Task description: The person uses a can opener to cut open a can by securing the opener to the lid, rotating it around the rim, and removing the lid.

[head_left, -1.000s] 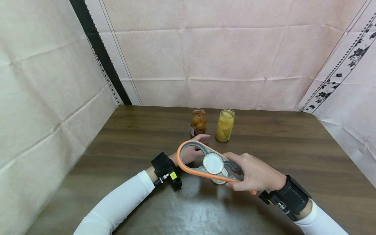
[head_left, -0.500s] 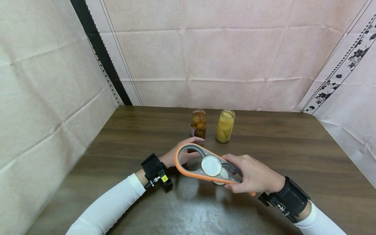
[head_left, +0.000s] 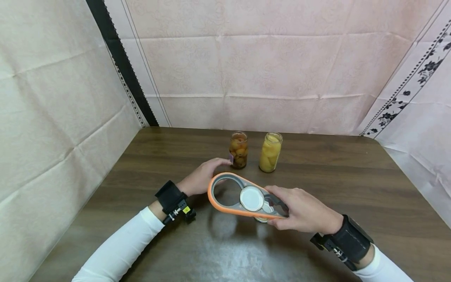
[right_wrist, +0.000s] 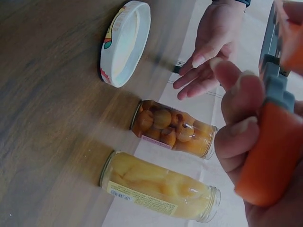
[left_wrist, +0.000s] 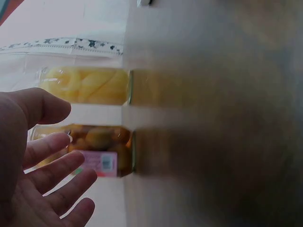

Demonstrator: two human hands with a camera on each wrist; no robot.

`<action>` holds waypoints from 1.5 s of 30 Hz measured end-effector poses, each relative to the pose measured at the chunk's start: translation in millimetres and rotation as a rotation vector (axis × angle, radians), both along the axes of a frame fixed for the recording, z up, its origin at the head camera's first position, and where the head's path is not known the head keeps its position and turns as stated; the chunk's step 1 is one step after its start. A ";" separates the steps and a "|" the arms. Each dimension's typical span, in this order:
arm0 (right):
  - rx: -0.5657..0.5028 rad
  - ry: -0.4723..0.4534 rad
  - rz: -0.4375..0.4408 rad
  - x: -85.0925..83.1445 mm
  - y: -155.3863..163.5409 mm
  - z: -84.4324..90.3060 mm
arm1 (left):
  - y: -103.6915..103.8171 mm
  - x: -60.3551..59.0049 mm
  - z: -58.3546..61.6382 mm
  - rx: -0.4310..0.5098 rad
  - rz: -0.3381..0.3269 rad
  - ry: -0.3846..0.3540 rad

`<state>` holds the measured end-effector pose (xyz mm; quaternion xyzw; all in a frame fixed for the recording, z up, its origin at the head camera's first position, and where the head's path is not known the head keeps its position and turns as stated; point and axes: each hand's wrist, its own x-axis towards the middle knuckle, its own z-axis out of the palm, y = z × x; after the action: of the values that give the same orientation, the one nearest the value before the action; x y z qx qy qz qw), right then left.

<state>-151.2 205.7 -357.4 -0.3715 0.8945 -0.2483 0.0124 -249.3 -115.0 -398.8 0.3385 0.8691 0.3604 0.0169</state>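
Note:
My right hand grips the narrow end of an orange-rimmed grey jar opener and holds it level above the table. A white lid shows in its middle ring. Another white lid lies on the table and is mostly hidden under the opener in the head view. My left hand hovers with straight, spread fingers, just short of the brown fruit jar. A jar of yellow fruit stands to its right. Both jars look lidless.
The dark wooden table is closed in by pale cloth walls on the left, back and right. The two jars stand near its back middle. Black camera straps sit on both wrists.
My left hand has drawn out from behind the opener's large ring and moved left, its fingers now beside the brown jar. The right hand has shifted the opener slightly left.

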 end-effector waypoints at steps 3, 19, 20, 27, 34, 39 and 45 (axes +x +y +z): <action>-0.017 0.023 0.016 -0.4 -1.7 -1.0 | -4.4 -1.2 2.8 -0.033 0.022 0.008; -0.092 -0.063 0.135 4.5 -7.4 -9.5 | -15.1 -6.6 7.4 -0.139 0.112 0.009; -0.092 -0.074 0.140 5.5 -8.4 -10.4 | -15.8 -7.4 8.0 -0.140 0.122 0.010; -0.105 -0.266 0.051 10.1 -19.4 -15.0 | -24.8 -11.1 11.1 -0.114 0.175 -0.003; -0.070 -0.422 0.009 13.2 -25.2 -13.2 | -28.6 -8.9 12.2 -0.117 0.176 -0.013; -0.069 -0.506 0.066 14.3 -20.3 -11.5 | -30.8 -10.1 11.4 -0.118 0.185 -0.024; -0.081 -0.613 0.155 12.8 -16.1 -10.9 | -33.9 -12.4 8.0 -0.122 0.183 -0.020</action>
<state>-138.3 189.6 -368.2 -0.3466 0.8075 -0.3823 0.2857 -261.7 -148.9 -390.7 0.2526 0.9164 0.3103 0.0130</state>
